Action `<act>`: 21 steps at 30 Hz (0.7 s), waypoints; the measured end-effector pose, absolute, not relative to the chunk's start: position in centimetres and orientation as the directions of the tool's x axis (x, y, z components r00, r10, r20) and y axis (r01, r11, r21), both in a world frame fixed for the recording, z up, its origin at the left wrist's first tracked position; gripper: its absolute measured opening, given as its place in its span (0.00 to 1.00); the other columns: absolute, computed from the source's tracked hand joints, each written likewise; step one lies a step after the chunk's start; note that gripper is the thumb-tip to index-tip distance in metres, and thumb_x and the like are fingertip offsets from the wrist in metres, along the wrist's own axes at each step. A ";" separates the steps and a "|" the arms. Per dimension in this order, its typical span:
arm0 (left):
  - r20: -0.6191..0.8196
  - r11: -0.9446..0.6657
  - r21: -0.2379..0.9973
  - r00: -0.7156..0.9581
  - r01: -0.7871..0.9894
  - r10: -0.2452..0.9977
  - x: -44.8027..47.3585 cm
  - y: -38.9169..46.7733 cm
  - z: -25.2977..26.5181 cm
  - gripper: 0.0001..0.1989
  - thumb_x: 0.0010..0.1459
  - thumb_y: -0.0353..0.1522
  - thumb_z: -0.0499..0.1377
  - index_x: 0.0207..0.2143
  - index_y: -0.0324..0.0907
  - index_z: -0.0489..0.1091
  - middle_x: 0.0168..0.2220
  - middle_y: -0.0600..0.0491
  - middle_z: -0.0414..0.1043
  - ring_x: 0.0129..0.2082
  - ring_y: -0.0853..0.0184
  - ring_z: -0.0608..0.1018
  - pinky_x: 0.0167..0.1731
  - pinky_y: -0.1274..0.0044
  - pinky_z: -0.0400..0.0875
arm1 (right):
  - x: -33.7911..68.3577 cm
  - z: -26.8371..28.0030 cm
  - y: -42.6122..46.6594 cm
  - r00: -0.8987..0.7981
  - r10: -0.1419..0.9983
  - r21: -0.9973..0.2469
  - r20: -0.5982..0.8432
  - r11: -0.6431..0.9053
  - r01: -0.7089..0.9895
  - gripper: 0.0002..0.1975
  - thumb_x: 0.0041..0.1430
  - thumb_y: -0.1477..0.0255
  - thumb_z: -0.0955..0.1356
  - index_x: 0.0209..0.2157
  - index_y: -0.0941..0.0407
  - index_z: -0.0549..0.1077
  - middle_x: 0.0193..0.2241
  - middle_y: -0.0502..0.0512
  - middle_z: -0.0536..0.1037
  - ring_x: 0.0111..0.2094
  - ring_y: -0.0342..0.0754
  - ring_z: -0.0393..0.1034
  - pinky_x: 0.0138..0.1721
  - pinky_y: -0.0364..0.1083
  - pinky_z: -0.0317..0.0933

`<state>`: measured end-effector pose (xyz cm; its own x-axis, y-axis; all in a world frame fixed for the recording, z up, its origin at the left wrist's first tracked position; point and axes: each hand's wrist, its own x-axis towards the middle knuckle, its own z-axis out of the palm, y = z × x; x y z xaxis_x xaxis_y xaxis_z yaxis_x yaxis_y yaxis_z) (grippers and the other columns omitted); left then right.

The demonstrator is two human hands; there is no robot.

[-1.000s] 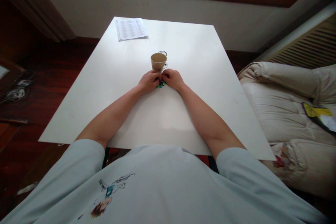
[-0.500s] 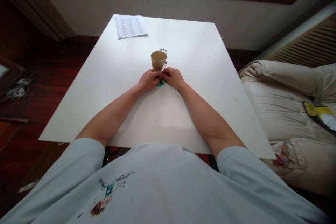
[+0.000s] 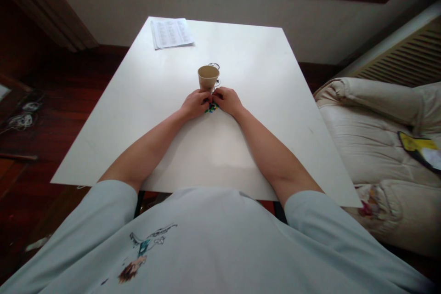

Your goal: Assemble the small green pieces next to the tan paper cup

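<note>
A tan paper cup (image 3: 207,77) stands upright near the middle of the white table (image 3: 262,59). Just in front of it, my left hand (image 3: 198,102) and my right hand (image 3: 227,100) meet with fingers curled and pinched. Between and below the fingertips lies a small heap of tiny colored pieces (image 3: 212,108), green, blue and yellow, too small to name. Whatever the fingertips pinch is hidden. Behind the cup, a thin dark loop, perhaps a cord or string (image 3: 217,82), shows partly.
Printed sheets of paper (image 3: 172,33) lie at the table's far left corner. To the right is a cream sofa (image 3: 372,133) with a yellow and black item (image 3: 416,144) on it. Cables (image 3: 22,120) lie on the wooden floor at the left.
Both hands stay in nearly the same place, with only slight finger movement over the small pieces. The cup has not moved; the view has shifted slightly.
</note>
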<state>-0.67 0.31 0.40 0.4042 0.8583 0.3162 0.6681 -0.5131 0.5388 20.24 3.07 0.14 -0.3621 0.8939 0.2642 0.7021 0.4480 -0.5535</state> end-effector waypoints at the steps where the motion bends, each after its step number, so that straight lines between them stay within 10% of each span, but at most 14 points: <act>1: 0.316 -0.512 0.541 0.403 0.667 0.859 -0.7 0.3 0.4 0.11 0.58 0.26 0.62 0.39 0.45 0.84 0.48 0.45 0.85 0.49 0.55 0.85 0.52 0.66 0.81 | 20.2 0.2 3.0 -0.362 0.894 -0.553 0.264 0.447 0.703 0.09 0.65 0.70 0.69 0.35 0.56 0.83 0.36 0.56 0.82 0.37 0.50 0.68 0.41 0.48 0.58; 21: 0.304 -0.499 0.553 0.397 0.667 0.866 -0.6 0.6 0.1 0.11 0.58 0.27 0.62 0.40 0.44 0.84 0.48 0.45 0.85 0.49 0.54 0.85 0.52 0.65 0.81 | 20.4 -0.2 3.3 -0.357 0.893 -0.550 0.275 0.451 0.703 0.10 0.64 0.68 0.69 0.37 0.56 0.83 0.36 0.57 0.82 0.38 0.52 0.68 0.42 0.49 0.59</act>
